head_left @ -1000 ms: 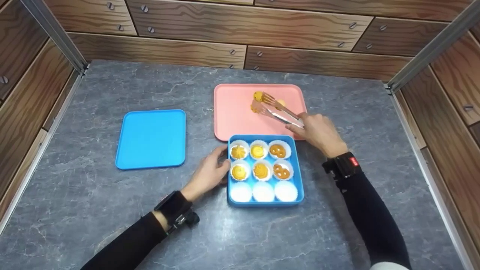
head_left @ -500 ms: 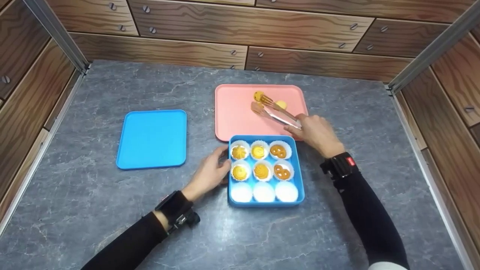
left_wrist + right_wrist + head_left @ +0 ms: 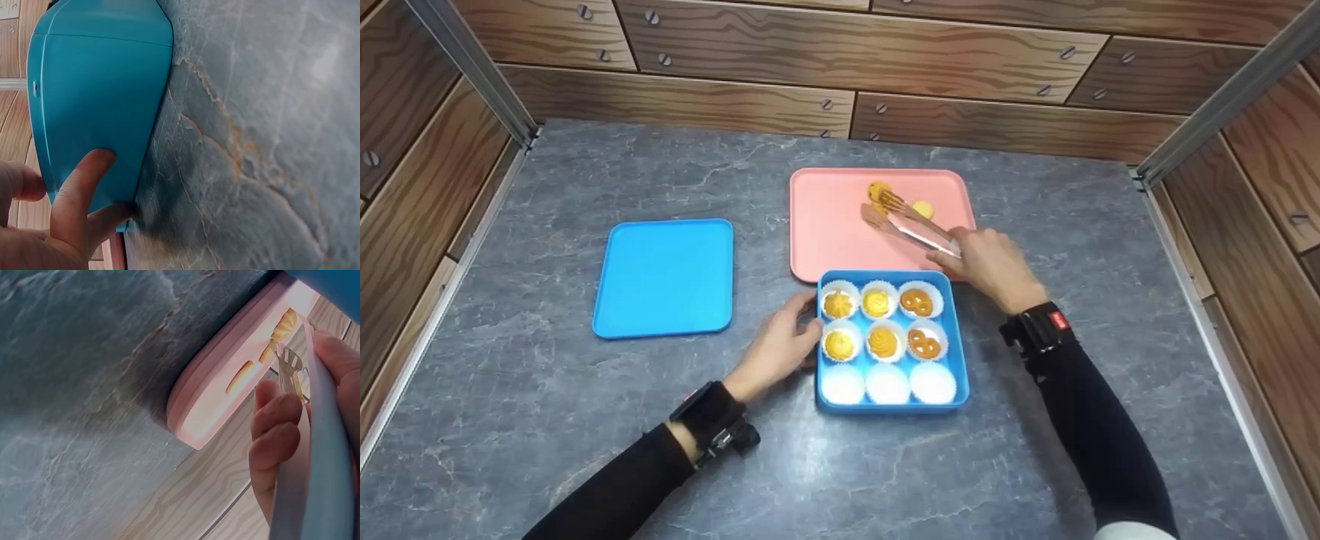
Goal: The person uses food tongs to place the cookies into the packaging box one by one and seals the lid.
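My left hand (image 3: pixel 776 341) rests its fingers on the left side of a blue box (image 3: pixel 961 360); the left wrist view shows fingertips on its outer wall. Paper cups fill the box: two rows hold cookies, among them pretzel-shaped cookies (image 3: pixel 916 303), while the front row's cups (image 3: pixel 888 385) look bare. With my right hand (image 3: pixel 997 266) I hold metal tongs (image 3: pixel 924 240) over a pink tray (image 3: pixel 825 225). The tongs' spread tips are at a chocolate-chip cookie (image 3: pixel 877 189) and another cookie partly hidden beneath them. A pale round cookie (image 3: pixel 922 210) lies to their right.
A square blue lid (image 3: pixel 664 279) lies on the grey marbled table (image 3: pixel 675 465), left of the box. Wood-patterned walls (image 3: pixel 840 52) stand at the back and both sides. The pink tray sits directly behind the box.
The tongs and my right hand have shifted very slightly left, and the pale cookie shows more fully. My left hand stays against the box.
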